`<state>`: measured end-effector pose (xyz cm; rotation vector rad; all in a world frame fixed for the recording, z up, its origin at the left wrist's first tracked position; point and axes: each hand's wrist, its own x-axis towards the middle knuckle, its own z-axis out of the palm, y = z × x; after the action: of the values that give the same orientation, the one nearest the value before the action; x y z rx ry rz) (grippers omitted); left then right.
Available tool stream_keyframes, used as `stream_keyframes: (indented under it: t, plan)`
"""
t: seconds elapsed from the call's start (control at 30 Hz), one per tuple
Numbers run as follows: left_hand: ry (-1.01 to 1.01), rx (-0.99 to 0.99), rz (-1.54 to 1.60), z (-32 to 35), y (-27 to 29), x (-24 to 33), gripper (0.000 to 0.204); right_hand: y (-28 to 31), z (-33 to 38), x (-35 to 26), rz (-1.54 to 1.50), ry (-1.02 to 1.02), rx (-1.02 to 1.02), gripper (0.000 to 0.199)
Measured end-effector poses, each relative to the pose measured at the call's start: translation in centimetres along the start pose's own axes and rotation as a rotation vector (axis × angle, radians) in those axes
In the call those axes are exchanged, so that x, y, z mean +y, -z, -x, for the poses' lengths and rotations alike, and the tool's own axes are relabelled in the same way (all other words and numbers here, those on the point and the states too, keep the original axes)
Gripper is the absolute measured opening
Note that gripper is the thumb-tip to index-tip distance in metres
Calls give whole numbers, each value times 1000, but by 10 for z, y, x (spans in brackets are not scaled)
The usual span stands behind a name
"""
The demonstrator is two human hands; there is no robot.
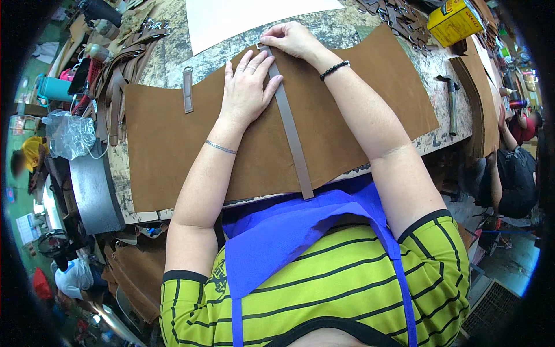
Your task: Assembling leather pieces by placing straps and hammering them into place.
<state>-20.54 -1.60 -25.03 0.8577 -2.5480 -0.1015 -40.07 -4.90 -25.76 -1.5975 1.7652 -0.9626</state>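
Observation:
A large brown leather piece (358, 104) lies spread over the worktable under both hands. Down its middle runs a long, narrow grey-brown strap (293, 141), its near end reaching the table's front edge by my apron. My left hand (247, 87) rests flat, fingers stretched, with its fingertips and thumb against the strap's upper part. At the far end my right hand (292, 43) pinches a small metal ring (260, 46) at the tip of the strap. A short strap tab with a ring (188, 89) lies on the leather's left part.
Bundles of straps (118, 87) lie at the left, beside a clear plastic bag (70, 134). A white sheet (254, 20) sits at the back. To the right are a hammer (452, 107), a yellow can (455, 23) and stacked leather (477, 104). Other people work on both sides.

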Motion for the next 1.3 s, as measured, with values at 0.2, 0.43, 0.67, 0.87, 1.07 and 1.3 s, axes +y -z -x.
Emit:
stream_keyframes:
  t: [0.2, 0.43, 0.67, 0.87, 1.07, 1.3]
  plan:
    - [7, 0, 38, 0, -2, -2, 45, -1, 1, 0, -6, 22, 20, 25]
    - [-11, 4, -26, 2, -3, -2, 43, 0, 2, -5, -53, -28, 24, 26]
    - [-3, 7, -17, 2, -3, 1, 43, -2, 5, -9, 93, -37, 24, 26]
    - [4, 13, -28, -2, -6, -6, 41, 5, 23, -8, -323, 71, 47, 31]
    - [0, 26, -7, 0, -13, -13, 40, 20, 173, -47, -23, 321, -127, 26]
    - [-4, -9, 11, 0, 9, 3, 44, 7, 271, -77, 277, 556, -93, 36]
